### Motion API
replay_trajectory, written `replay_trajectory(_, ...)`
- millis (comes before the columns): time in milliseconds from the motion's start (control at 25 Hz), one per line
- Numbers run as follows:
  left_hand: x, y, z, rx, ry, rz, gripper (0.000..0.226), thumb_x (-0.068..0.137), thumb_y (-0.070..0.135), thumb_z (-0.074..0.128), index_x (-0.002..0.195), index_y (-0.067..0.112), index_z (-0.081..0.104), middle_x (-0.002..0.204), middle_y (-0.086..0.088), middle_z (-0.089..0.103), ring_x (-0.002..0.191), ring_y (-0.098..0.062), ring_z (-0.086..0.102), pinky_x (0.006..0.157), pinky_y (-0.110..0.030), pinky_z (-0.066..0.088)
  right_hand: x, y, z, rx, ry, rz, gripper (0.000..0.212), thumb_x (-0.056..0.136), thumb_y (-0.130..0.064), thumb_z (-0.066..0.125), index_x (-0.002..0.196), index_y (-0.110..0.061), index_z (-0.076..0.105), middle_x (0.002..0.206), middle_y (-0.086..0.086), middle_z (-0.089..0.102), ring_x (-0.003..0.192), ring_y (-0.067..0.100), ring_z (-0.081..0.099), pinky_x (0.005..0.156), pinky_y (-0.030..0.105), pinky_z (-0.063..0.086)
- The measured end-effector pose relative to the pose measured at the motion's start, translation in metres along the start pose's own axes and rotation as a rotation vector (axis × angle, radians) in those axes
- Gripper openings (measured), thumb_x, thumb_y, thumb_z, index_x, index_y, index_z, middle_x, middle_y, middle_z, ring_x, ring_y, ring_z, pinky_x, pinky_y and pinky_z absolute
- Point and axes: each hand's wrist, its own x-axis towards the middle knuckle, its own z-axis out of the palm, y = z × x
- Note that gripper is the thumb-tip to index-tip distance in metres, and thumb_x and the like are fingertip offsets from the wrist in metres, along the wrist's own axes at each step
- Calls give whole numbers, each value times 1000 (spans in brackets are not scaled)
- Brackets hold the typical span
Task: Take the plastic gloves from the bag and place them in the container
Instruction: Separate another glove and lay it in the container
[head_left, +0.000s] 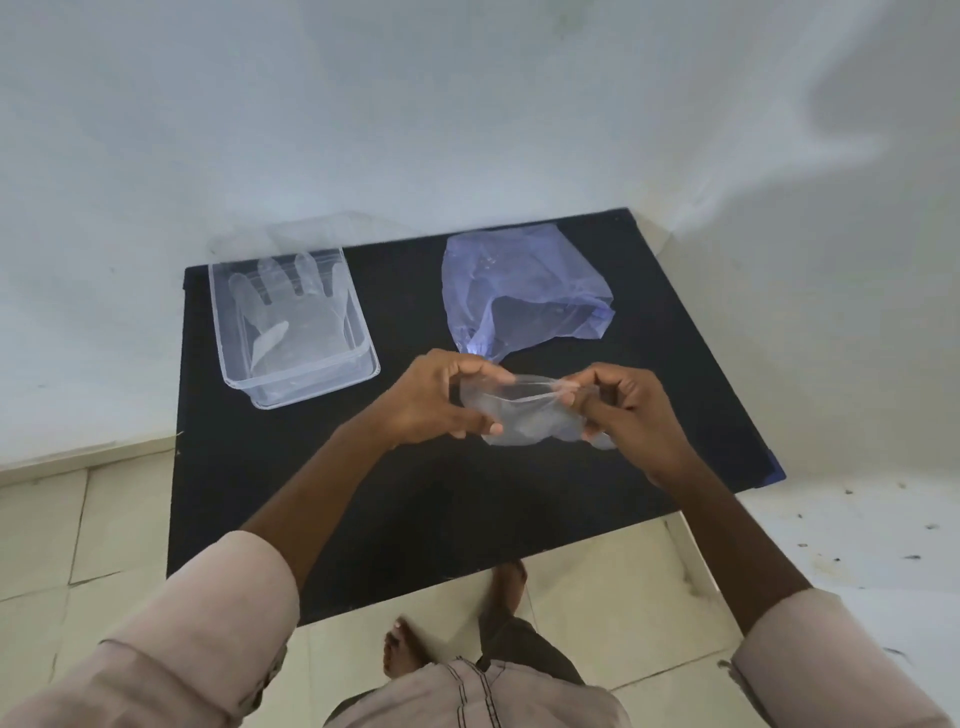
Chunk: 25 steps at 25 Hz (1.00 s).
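A crumpled clear plastic glove (524, 415) hangs between my two hands above the black table. My left hand (441, 397) pinches its left edge and my right hand (631, 408) pinches its right edge, stretching the opening. The bluish translucent bag (524, 288) lies flat at the back right of the table, just behind my hands. A clear rectangular container (228, 332) stands at the back left, with one clear glove (296, 312) lying flat inside it, fingers pointing to the wall.
The black table (415, 519) stands in a corner of white walls, which close it off at the back and right. Pale floor tiles and my bare feet show below the table's near edge.
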Motion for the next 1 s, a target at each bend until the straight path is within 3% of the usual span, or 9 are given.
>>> replay_trajectory(80,-5,8,-5,-111,-36,-23,44,75,10,82,116,15,70,106,-8,72,89,-22,72,62,-32,61,6,-20,-2,3,25,-5,16,89,-20,65,90,-6,70,80,14,70,71,28,69,63,29,59)
replay_trajectory(160,-10,14,-8,-213,20,-24,29,81,11,76,110,11,73,100,-9,75,86,-19,72,65,-34,62,9,-37,-2,-3,26,10,13,89,-19,65,90,-6,69,82,16,70,74,32,68,64,36,60)
replay_trajectory(320,-20,30,-33,-348,115,-38,20,89,19,67,104,7,74,101,-8,77,96,-18,73,69,-31,60,18,-69,1,-18,-7,72,12,89,-16,66,88,-4,69,88,17,71,81,36,69,65,44,62)
replay_trajectory(520,-30,61,-79,-320,166,-49,15,89,22,68,98,13,75,99,-4,77,91,-18,74,60,-29,58,40,-117,14,52,-35,113,8,88,-11,64,83,-5,67,90,12,73,83,18,70,56,32,55)
replay_trajectory(720,-34,90,-124,-285,309,-124,17,87,15,71,97,2,74,84,-10,70,63,-10,68,53,-26,57,69,-161,36,236,33,118,8,90,-13,62,83,-12,66,88,8,69,82,17,65,54,24,50)
replay_trajectory(880,-35,107,-164,-281,420,-99,20,83,14,73,97,0,74,99,-13,74,64,-14,66,51,-25,54,107,-193,53,367,2,122,7,88,-9,60,83,-12,64,90,9,69,85,22,69,52,23,51)
replay_trajectory(1000,-36,115,-196,-215,473,-71,18,84,17,70,96,4,75,94,-12,74,53,-12,57,47,-22,49,142,-216,62,394,-11,78,10,88,-6,56,80,-11,61,92,13,70,84,25,70,56,26,53)
